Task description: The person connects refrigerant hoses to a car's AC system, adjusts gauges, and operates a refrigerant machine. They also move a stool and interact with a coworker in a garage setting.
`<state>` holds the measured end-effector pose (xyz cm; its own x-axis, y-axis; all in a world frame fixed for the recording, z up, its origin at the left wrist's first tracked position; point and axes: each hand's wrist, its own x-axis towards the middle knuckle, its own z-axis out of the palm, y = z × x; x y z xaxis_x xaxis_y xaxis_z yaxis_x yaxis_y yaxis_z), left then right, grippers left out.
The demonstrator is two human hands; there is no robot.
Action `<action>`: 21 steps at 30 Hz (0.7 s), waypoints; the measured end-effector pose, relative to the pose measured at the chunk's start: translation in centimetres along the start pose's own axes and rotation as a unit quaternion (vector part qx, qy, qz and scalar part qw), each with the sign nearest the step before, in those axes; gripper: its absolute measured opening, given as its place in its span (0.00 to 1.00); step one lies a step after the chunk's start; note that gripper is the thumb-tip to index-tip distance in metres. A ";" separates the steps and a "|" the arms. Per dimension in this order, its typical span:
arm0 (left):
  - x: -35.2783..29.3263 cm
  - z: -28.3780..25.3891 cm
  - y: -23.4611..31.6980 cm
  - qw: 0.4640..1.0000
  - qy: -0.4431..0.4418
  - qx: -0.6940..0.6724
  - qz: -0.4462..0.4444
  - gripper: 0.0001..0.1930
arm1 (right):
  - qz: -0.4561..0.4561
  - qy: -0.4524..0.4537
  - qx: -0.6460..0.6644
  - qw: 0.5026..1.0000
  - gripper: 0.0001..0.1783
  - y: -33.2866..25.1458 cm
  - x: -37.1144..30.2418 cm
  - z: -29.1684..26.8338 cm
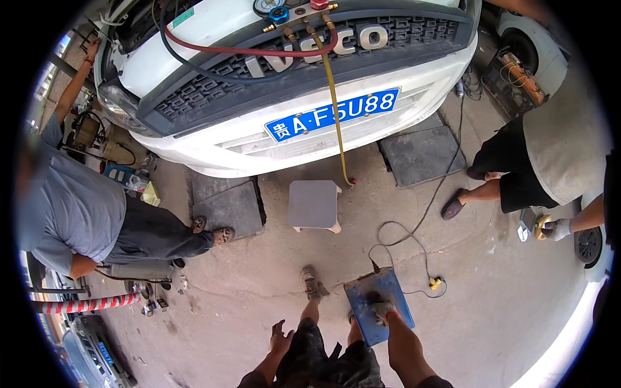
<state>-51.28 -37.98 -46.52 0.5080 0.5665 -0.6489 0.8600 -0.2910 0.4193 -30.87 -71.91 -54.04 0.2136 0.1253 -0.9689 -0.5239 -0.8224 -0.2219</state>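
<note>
My right hand (pixel 386 313) is closed at the top of a blue box-shaped machine (pixel 362 297), seemingly around its handle, which the fingers hide. A black cable (pixel 414 233) runs from the machine's far edge across the floor. My left hand (pixel 280 337) hangs beside my leg, fingers apart, with nothing in it. Ahead of me a small grey plastic stool (pixel 314 204) stands before a white van (pixel 226 152). On the van's front rests a gauge manifold (pixel 301 15) with red, blue and yellow hoses. Its yellow hose (pixel 334 110) hangs down to the floor near the stool.
Dark floor plates (pixel 424 155) lie to either side before the van. One person (pixel 97 207) stands at the left, an arm on the van. Another person (pixel 550 142) at the right has a gloved hand on a yellow object. A yellow plug piece (pixel 435 283) lies on the cable.
</note>
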 end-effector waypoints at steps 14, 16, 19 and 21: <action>10.9 -2.7 20.6 0.896 -0.043 0.152 0.415 0.37 | -0.084 -0.028 -0.494 0.865 0.31 -31.9 -6.3 0.2; 13.6 -4.0 22.7 0.907 0.006 0.135 0.399 0.30 | -0.209 0.033 -0.504 0.838 0.28 -32.8 -2.6 -0.4; 18.9 -5.0 24.4 0.889 0.106 0.144 0.422 0.22 | -0.251 0.038 -0.576 0.777 0.26 -38.0 -0.7 -0.8; 21.3 -6.4 26.3 0.890 0.115 0.152 0.413 0.19 | -0.290 0.053 -0.594 0.748 0.24 -37.7 5.7 -1.2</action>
<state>-18.18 -28.66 -45.27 0.9801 0.1953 -0.0362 0.1885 -0.8571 0.4794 -8.95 -40.84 -51.10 0.2183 0.6588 -0.7199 0.7720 -0.5678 -0.2856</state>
